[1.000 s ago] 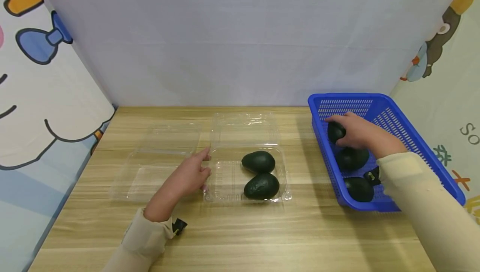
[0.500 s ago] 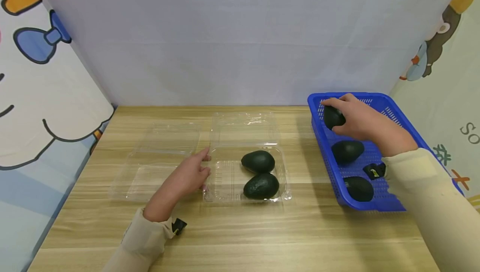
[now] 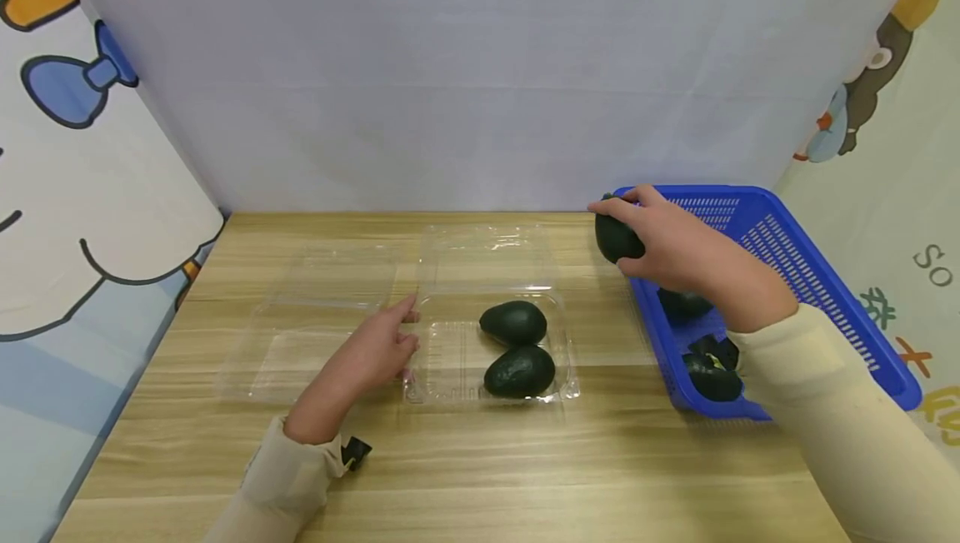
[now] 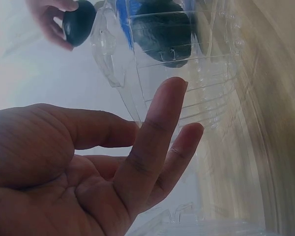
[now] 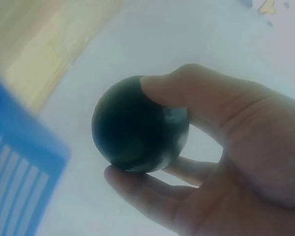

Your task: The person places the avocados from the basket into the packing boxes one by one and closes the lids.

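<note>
Notably, the right hand point(image 3: 667, 239) grips an avocado point(image 3: 617, 235) at the upper-left corner of the blue basket point(image 3: 795, 268), which its sleeve point(image 3: 832, 393) partly screens. Mid-frame, the left hand point(image 3: 371, 351), fingers loosely extended, lies beside a clear container point(image 3: 448, 360) of two avocados point(image 3: 514, 323). The right backdrop point(image 3: 892, 218) reads "SO". Only the left wrist view shows the left palm point(image 4: 83, 196).

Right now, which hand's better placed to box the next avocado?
Probably the right hand: it grips an avocado near the blue basket; the left hand, at the clear box, holds none.
</note>
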Tool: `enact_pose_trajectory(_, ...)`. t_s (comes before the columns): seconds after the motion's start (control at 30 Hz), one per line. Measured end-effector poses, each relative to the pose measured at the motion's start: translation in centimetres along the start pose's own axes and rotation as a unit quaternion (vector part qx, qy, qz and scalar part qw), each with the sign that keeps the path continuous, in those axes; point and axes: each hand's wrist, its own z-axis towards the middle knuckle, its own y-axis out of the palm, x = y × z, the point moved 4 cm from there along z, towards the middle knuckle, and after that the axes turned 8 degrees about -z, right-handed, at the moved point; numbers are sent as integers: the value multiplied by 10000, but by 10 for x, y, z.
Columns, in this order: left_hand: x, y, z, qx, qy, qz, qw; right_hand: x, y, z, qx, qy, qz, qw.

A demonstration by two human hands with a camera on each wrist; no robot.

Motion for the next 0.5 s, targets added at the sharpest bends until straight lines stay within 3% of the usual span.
enact_pose_trajectory(0.17, 0, 0, 0, 37, 4, 45, 10000, -20, 5, 6, 135, -309, 97, 9994)
enact_pose_trajectory(0.5, 0, -1, 1, 52, 50, 167, 9998, -50, 23, 19, -101, -620, 249, 9977)
